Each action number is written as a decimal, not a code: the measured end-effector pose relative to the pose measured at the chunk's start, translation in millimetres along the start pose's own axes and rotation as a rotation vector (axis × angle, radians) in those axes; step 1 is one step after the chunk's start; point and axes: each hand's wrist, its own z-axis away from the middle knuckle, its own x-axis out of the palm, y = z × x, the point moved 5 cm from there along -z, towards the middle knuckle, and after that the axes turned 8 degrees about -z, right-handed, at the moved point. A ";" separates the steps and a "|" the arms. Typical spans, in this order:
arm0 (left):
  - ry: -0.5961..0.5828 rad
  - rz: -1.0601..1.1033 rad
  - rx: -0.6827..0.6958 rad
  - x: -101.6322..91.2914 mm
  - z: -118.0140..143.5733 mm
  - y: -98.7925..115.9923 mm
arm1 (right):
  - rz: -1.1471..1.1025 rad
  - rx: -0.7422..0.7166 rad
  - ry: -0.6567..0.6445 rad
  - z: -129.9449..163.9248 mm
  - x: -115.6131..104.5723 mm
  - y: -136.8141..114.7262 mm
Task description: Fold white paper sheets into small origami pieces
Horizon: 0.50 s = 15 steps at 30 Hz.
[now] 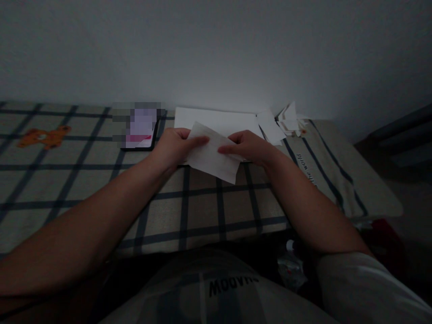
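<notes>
Both my hands hold one folded white sheet of paper (pixel 212 158) just above the checked tablecloth (pixel 101 189). My left hand (pixel 175 147) pinches its left edge, with a finger laid across the top. My right hand (pixel 248 146) grips its right side with the thumb on top. The sheet tilts down towards me, its lower corner hanging free. The room is dim.
A larger white sheet (pixel 216 120) lies flat behind my hands by the wall. More folded paper pieces (pixel 290 119) sit at the back right. A phone with a lit screen (pixel 141 130) lies at the back left. The table's right edge (pixel 371 180) drops off.
</notes>
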 end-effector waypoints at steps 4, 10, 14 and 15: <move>-0.023 0.037 -0.032 1.3 -3.0 -2.5 | 0.069 -0.016 -0.002 2.2 0.9 -4.2; -0.008 -0.018 -0.031 -1.1 -5.2 -3.1 | 0.045 0.012 0.005 1.6 2.1 -2.1; 0.034 -0.014 0.004 -4.3 -6.2 -2.6 | -0.009 0.050 0.029 0.5 -4.7 1.2; 0.044 0.004 0.009 -4.8 -6.5 -2.8 | -0.034 0.055 0.031 0.3 -6.7 1.7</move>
